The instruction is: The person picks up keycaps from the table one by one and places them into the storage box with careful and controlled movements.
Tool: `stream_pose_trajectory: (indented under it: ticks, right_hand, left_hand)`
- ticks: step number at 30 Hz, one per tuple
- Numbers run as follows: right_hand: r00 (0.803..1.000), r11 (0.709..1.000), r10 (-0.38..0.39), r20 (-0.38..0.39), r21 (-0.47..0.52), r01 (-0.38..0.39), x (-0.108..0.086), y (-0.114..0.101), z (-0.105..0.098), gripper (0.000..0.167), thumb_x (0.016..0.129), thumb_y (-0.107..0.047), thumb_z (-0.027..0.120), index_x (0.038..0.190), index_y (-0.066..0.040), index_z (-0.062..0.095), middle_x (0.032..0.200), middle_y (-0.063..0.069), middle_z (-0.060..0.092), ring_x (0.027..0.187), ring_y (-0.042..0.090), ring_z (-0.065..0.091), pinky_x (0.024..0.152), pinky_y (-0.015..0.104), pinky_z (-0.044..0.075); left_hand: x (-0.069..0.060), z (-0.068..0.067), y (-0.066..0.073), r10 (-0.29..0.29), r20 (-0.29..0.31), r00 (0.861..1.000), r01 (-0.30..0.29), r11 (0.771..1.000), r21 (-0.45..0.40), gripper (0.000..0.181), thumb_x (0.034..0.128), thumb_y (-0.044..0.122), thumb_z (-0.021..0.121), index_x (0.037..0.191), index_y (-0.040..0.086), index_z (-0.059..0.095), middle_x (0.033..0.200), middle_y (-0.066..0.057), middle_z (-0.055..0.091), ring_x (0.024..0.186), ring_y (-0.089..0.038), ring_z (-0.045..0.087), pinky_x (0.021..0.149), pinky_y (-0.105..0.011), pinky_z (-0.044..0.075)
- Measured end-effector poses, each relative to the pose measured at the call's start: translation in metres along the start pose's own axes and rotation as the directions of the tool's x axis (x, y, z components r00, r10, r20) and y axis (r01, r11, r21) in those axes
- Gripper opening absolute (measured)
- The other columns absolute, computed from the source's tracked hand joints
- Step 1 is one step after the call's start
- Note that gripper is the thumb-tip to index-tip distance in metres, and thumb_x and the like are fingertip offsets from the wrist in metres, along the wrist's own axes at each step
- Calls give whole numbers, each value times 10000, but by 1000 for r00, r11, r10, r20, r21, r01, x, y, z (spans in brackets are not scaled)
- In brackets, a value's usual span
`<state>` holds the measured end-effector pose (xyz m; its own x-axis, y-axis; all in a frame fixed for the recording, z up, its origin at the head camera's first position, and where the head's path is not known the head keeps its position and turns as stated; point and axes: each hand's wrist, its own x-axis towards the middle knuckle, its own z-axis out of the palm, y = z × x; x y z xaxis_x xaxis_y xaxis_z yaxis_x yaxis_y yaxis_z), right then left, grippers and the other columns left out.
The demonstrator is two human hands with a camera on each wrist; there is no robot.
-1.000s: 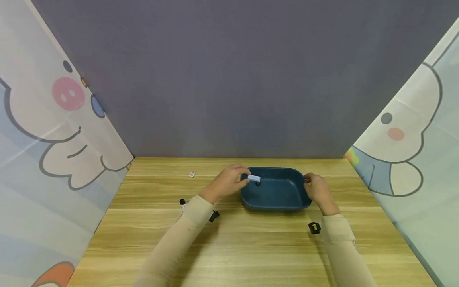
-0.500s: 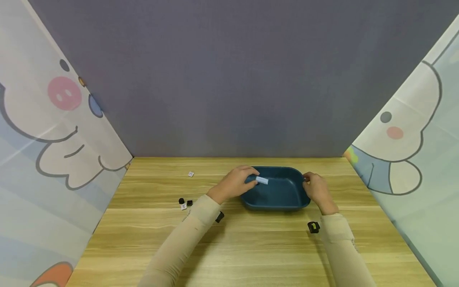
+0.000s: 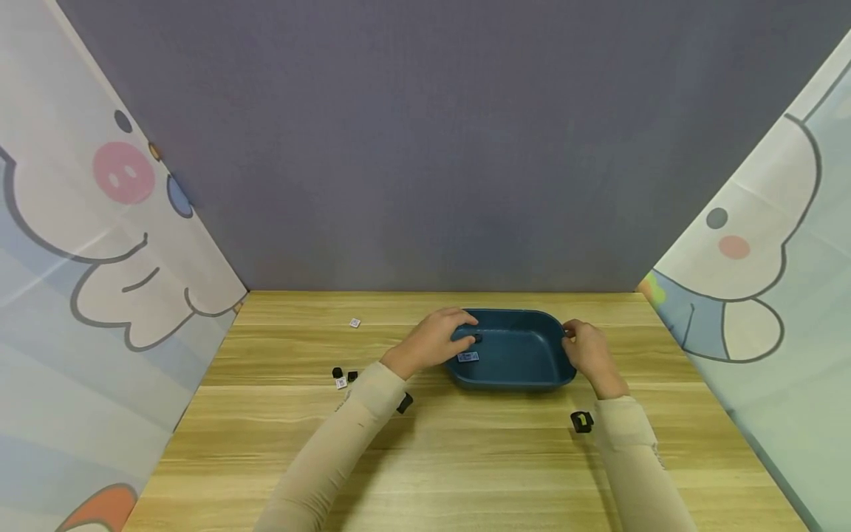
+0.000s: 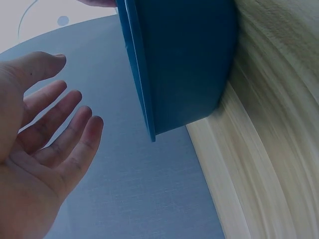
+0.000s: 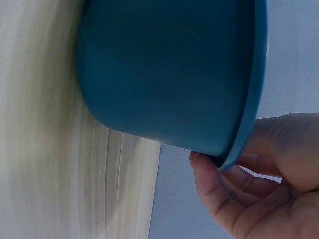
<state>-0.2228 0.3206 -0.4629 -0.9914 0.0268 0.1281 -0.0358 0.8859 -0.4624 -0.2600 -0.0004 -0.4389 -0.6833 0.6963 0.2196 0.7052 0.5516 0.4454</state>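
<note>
A dark teal basin [image 3: 521, 358] stands on the wooden table. Over its left rim hovers my left hand [image 3: 433, 341]; in the left wrist view its fingers [image 4: 77, 147] are spread and hold nothing. Below that hand, a small pale-blue block [image 3: 468, 356] with a printed label lies inside the basin at the left. A small dark object [image 3: 477, 338] also sits in there, partly hidden by the fingers. At the far-right corner, my right hand [image 3: 588, 356] grips the basin's rim, thumb and fingers [image 5: 209, 181] on either side of it in the right wrist view.
Left of the basin lie small black cubes [image 3: 337, 372], a white label tile [image 3: 341, 383] and another white tile [image 3: 355, 323] farther back. A black piece [image 3: 405, 403] is near the left sleeve, and a black ring-like piece [image 3: 581, 422] by the right sleeve. A grey panel [image 3: 439, 148] rises behind.
My left hand carried the pale-blue block rightward over the basin, then let it go; the block now lies inside. The right hand has stayed on the rim.
</note>
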Motion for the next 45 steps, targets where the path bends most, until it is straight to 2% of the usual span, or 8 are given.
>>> stream_pose_trajectory:
  ticks: [8, 14, 18, 28, 36, 45]
  right_hand:
    - [1000, 1000, -8, -1, -3, 8, 0, 0, -1, 287, 920, 33, 581, 1167, 178, 593, 1002, 324, 652, 923, 482, 621, 769, 564, 527]
    - [1000, 1000, 1, 6, 0, -1, 0, 0, 0, 293, 929, 28, 575, 1180, 180, 588, 1019, 328, 648, 939, 482, 620, 778, 564, 528]
    - [1000, 1000, -6, 8, 2, 6, 1, 0, 0, 294, 930, 35, 579, 1181, 188, 582, 1022, 337, 644, 938, 489, 619, 768, 562, 533]
    - [1000, 1000, -17, 0, -1, 17, 1, 0, -1, 281, 922, 41, 579, 1161, 188, 587, 1009, 337, 641, 930, 491, 619, 776, 571, 525]
    - [1000, 1000, -25, -2, -4, 25, 1, 1, -1, 279, 925, 39, 575, 1163, 184, 591, 1011, 335, 643, 931, 489, 621, 766, 564, 531]
    - [1000, 1000, -30, -10, -4, 30, 0, -1, -1, 277, 921, 37, 571, 1156, 180, 598, 1014, 337, 646, 941, 495, 620, 777, 570, 526]
  left_hand:
    - [-6, -4, -6, 10, -33, 999, -10, 1000, 13, 363, 996, 296, 654, 1315, 124, 642, 1345, -59, 601, 1246, -218, 555, 1025, -364, 470]
    - [-14, -14, -18, -9, -70, 998, 11, 1000, 22, 344, 976, 236, 685, 1284, 85, 661, 1319, -93, 621, 1240, -255, 564, 1047, -394, 452]
    - [-23, -23, -29, -43, -98, 994, 46, 999, 23, 346, 953, 198, 711, 1270, 64, 669, 1296, -85, 638, 1229, -264, 574, 1049, -393, 447]
    - [-58, -42, -50, -145, -131, 981, 149, 989, 20, 355, 961, 238, 707, 1286, 102, 665, 1313, -68, 630, 1244, -261, 563, 1034, -429, 464]
    - [-92, -55, -56, -171, -153, 973, 176, 984, 21, 349, 959, 243, 709, 1268, 85, 670, 1283, -83, 637, 1216, -282, 576, 999, -465, 488]
    - [-126, -62, -67, -231, -167, 958, 236, 972, 8, 346, 962, 224, 708, 1267, 65, 670, 1286, -121, 627, 1202, -324, 580, 965, -493, 506]
